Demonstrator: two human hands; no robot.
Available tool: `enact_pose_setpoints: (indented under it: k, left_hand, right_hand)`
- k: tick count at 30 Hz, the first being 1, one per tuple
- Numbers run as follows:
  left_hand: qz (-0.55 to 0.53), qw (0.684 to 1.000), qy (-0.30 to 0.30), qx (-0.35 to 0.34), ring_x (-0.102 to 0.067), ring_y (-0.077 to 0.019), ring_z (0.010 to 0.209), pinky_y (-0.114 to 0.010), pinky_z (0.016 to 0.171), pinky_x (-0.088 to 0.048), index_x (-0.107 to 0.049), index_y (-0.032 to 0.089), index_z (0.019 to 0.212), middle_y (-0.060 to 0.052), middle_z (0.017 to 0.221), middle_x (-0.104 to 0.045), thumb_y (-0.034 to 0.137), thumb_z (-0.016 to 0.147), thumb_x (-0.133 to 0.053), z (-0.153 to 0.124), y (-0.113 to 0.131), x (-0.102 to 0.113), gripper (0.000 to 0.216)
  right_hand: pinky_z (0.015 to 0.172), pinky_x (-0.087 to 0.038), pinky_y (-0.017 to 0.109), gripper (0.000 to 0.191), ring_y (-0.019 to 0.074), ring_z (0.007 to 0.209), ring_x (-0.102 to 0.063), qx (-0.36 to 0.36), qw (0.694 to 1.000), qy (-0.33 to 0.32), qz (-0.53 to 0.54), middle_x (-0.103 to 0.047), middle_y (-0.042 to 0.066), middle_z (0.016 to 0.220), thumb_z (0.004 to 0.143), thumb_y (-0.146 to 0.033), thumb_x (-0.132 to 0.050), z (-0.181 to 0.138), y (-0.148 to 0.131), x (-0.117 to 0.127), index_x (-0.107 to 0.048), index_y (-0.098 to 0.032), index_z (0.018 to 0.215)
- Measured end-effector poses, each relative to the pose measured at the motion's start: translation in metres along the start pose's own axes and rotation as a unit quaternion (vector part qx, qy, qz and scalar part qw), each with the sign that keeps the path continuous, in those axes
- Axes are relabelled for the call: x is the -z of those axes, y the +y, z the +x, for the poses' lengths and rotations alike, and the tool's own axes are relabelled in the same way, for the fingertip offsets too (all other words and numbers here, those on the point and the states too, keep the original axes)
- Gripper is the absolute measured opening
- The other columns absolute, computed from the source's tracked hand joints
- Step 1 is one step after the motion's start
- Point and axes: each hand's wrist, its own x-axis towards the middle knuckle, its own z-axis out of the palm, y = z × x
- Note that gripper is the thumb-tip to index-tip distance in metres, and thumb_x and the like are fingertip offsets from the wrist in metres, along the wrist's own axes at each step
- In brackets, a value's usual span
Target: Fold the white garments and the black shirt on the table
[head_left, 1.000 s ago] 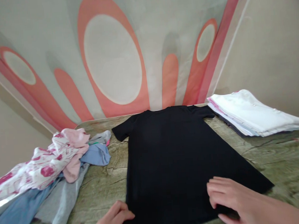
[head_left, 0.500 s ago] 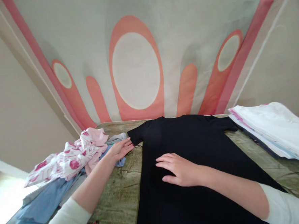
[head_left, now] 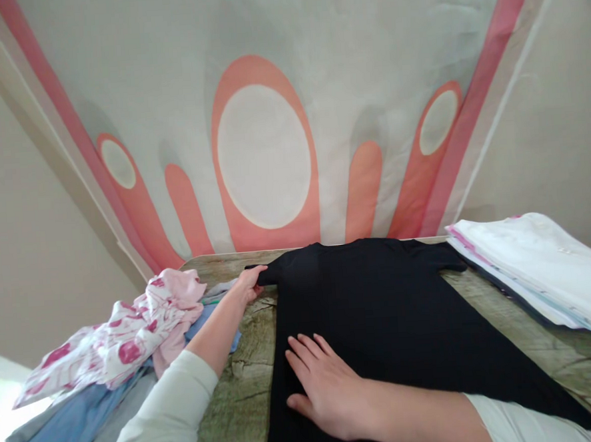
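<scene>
A black T-shirt [head_left: 381, 309] lies spread flat on the greenish marbled table [head_left: 246, 397], collar toward the wall. My left hand [head_left: 249, 285] reaches to the shirt's left sleeve, and its fingers are closed on the sleeve's edge. Lower down, my right hand [head_left: 325, 386] rests flat on the left side of the shirt's body, palm down with the fingers stretched out and a little apart. Both of my forearms wear pale long sleeves.
A loose heap of clothes [head_left: 117, 332], pink-and-white floral, pink, blue and grey, lies at the table's left. A stack of folded white garments [head_left: 538, 266] sits at the right. A wall with orange and cream shapes [head_left: 266, 156] stands right behind the table.
My left hand went from the shirt's hem up to its left sleeve and closed on it. My right hand moved from the hem onto the left side of the shirt's body. The view tilted.
</scene>
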Motion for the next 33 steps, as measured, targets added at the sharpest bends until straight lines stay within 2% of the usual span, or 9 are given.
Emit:
enact_pose_setpoints:
  k: [4, 6, 9, 14, 18, 21, 25, 29, 33]
  left_hand:
    - [-0.008, 1.000, -0.015, -0.011, -0.052, -0.0075, 0.045, -0.017, 0.040, -0.041, -0.055, 0.011, 0.076, 0.001, 0.061, -0.057, 0.019, 0.079, -0.062, 0.000, 0.012, -0.027, 0.010]
    - [-0.005, 1.000, -0.025, -0.007, -0.059, -0.0116, 0.066, -0.024, 0.056, -0.050, -0.057, 0.011, 0.094, -0.004, 0.084, -0.061, 0.025, 0.085, -0.057, -0.001, 0.017, -0.040, 0.017]
    - [0.004, 1.000, -0.030, -0.001, -0.057, -0.0188, 0.093, -0.038, 0.078, -0.050, -0.051, 0.014, 0.114, -0.008, 0.112, -0.055, 0.031, 0.088, -0.052, -0.003, 0.021, -0.054, 0.031]
    - [0.030, 0.999, -0.022, -0.015, -0.056, -0.0202, 0.096, -0.040, 0.080, -0.049, -0.051, 0.014, 0.116, -0.009, 0.114, -0.054, 0.031, 0.088, -0.052, -0.007, 0.026, -0.063, 0.032]
    - [0.053, 0.997, -0.013, -0.053, -0.057, -0.0189, 0.094, -0.039, 0.078, -0.050, -0.051, 0.014, 0.114, -0.008, 0.112, -0.054, 0.032, 0.088, -0.052, -0.013, 0.031, -0.073, 0.031]
    - [0.073, 0.992, -0.014, -0.098, -0.059, -0.0144, 0.070, -0.028, 0.060, -0.050, -0.057, 0.010, 0.098, -0.006, 0.085, -0.060, 0.028, 0.084, -0.057, -0.020, 0.034, -0.089, 0.022]
    - [0.109, 0.979, -0.029, -0.170, -0.051, -0.0129, 0.045, -0.023, 0.042, -0.038, -0.056, 0.012, 0.073, 0.000, 0.049, -0.050, 0.021, 0.073, -0.063, -0.031, 0.033, -0.126, 0.012]
    - [0.165, 0.954, -0.056, -0.245, -0.060, -0.0204, 0.064, -0.027, 0.056, -0.043, -0.059, 0.011, 0.082, -0.007, 0.065, -0.062, 0.019, 0.069, -0.062, -0.044, 0.017, -0.175, 0.015]
    - [0.225, 0.918, -0.118, -0.305, -0.058, -0.0238, 0.098, -0.028, 0.082, -0.042, -0.052, 0.015, 0.115, -0.012, 0.104, -0.063, 0.017, 0.067, -0.063, -0.059, -0.019, -0.225, 0.049]
  right_hand:
    - [0.079, -0.047, 0.039, 0.039, 0.0225, 0.102, -0.050, 0.148, 0.987, 0.008, -0.062, -0.045, 0.008, 0.134, 0.086, -0.025, -0.046, 0.007, -0.014, 0.002, -0.045, -0.017, 0.124]
    - [0.068, -0.048, 0.033, 0.025, 0.0188, 0.088, -0.055, 0.227, 0.970, 0.002, -0.083, -0.058, 0.005, 0.117, 0.087, -0.024, -0.045, 0.015, -0.024, 0.000, -0.053, -0.019, 0.110]
    - [0.060, -0.046, 0.029, 0.012, 0.0176, 0.076, -0.057, 0.290, 0.950, -0.013, -0.111, -0.064, 0.003, 0.089, 0.085, -0.024, -0.049, 0.026, -0.038, -0.007, -0.058, -0.018, 0.088]
    - [0.050, -0.043, 0.031, 0.006, 0.0196, 0.066, -0.059, 0.297, 0.940, -0.083, -0.147, -0.063, 0.005, 0.075, 0.076, -0.023, -0.058, 0.037, -0.047, -0.009, -0.059, -0.017, 0.076]
    - [0.047, -0.038, 0.029, 0.016, 0.0182, 0.065, -0.057, 0.307, 0.942, -0.011, -0.135, -0.060, 0.004, 0.074, 0.077, -0.026, -0.058, 0.028, -0.041, -0.002, -0.055, -0.018, 0.063]
    - [0.045, -0.034, 0.027, 0.020, 0.0160, 0.064, -0.055, 0.311, 0.939, 0.065, -0.133, -0.058, 0.002, 0.072, 0.080, -0.023, -0.053, 0.013, -0.035, 0.005, -0.052, -0.017, 0.061]
    - [0.041, -0.028, 0.026, 0.025, 0.0136, 0.054, -0.050, 0.292, 0.937, 0.108, -0.160, -0.055, 0.000, 0.060, 0.082, -0.023, -0.050, -0.009, -0.027, 0.009, -0.050, -0.017, 0.058]
    - [0.041, -0.027, 0.027, 0.025, 0.0120, 0.045, -0.044, 0.258, 0.944, 0.114, -0.172, -0.052, -0.001, 0.051, 0.084, -0.030, -0.049, -0.028, -0.012, -0.003, -0.052, -0.017, 0.063]
    - [0.043, -0.028, 0.025, 0.029, 0.0110, 0.045, -0.042, 0.256, 0.945, 0.086, -0.182, -0.051, -0.002, 0.051, 0.088, -0.036, -0.046, -0.041, 0.004, -0.021, -0.050, -0.018, 0.065]
